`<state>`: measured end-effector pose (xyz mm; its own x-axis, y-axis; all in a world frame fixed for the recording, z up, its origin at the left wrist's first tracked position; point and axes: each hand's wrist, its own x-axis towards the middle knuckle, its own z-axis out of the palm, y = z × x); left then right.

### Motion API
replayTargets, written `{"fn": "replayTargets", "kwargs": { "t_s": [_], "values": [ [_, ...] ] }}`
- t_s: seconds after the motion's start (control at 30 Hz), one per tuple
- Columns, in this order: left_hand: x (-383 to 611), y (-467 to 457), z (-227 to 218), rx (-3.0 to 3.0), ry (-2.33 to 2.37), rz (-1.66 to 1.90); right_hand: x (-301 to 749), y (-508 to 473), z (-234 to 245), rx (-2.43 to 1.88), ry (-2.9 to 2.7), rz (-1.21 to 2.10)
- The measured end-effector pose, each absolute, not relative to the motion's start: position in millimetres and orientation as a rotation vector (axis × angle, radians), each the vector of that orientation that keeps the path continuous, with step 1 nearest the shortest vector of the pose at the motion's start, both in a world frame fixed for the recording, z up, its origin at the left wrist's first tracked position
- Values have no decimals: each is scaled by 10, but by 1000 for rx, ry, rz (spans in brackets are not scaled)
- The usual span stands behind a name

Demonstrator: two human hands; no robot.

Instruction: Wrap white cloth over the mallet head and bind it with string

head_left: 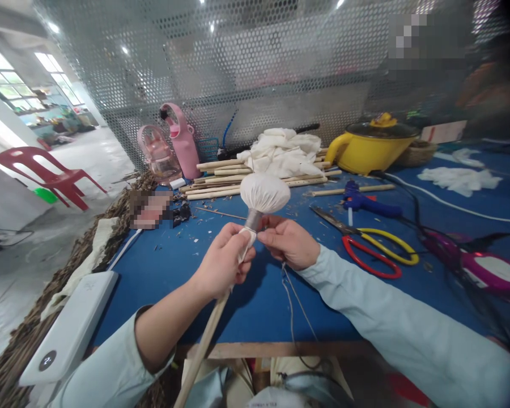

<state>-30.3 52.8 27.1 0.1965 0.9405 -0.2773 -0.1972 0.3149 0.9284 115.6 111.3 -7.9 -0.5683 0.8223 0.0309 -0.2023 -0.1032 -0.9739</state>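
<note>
A wooden stick (204,345) topped with a round white cloth-wrapped head (264,192) stands tilted over the blue table (174,266). My left hand (224,263) is closed round the stick just under the head, pinching the gathered cloth. My right hand (285,241) is closed at the neck of the bundle, pinching a thin string (292,306) that hangs down from it toward the table edge.
Wooden sticks (225,180) and a heap of white cloth (283,150) lie at the back, beside a yellow pot (368,148) and pink bottles (182,141). Scissors (374,246), a blue glue gun (363,201) and cables lie to the right. A white power bank (70,331) rests at left.
</note>
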Motion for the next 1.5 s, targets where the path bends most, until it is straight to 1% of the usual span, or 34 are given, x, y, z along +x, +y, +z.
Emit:
{"fn": "replayTargets", "kwargs": {
  "t_s": [0.1,0.2,0.3,0.37,0.43,0.53,0.63,0.7,0.77,0.87,0.97,1.1,1.3,1.4,1.5],
  "values": [
    [-332,557,250,787,837,901,1163,1104,-59,-642,-1370,1821],
    [-384,639,152,684,690,719,1180,1102,-73,-637,-1364,1882],
    [-428,730,44,657,647,553,1189,1113,-115,-657,-1361,1864],
    [-447,780,31,705,685,604,1189,1126,-142,-673,-1368,1838],
    [-465,822,99,811,800,729,1185,1142,-159,-692,-1347,1844],
    [-476,840,333,1132,1170,941,1172,1159,-160,-723,-1279,1835],
    [-374,739,550,1793,1661,1074,1154,1150,-134,-775,-1273,1784],
    [-228,616,574,2177,1794,904,1141,1131,-113,-810,-1276,1755],
    [-73,507,490,2344,1842,636,1132,1114,-101,-828,-1280,1716],
    [47,465,277,2271,1983,415,1127,1108,-121,-848,-1305,1627],
    [-10,554,125,2097,1996,360,1131,1131,-174,-878,-1334,1547],
    [-192,679,86,2007,1913,496,1155,1159,-182,-910,-1454,1484],
    [-347,715,178,2036,1639,740,1189,1070,2,-994,-1622,1217],
    [-366,701,221,1951,1512,851,1189,1024,62,-952,-1643,1205],
    [-387,688,253,1793,1369,882,1202,1027,71,-919,-1653,1271]
  ]
}}
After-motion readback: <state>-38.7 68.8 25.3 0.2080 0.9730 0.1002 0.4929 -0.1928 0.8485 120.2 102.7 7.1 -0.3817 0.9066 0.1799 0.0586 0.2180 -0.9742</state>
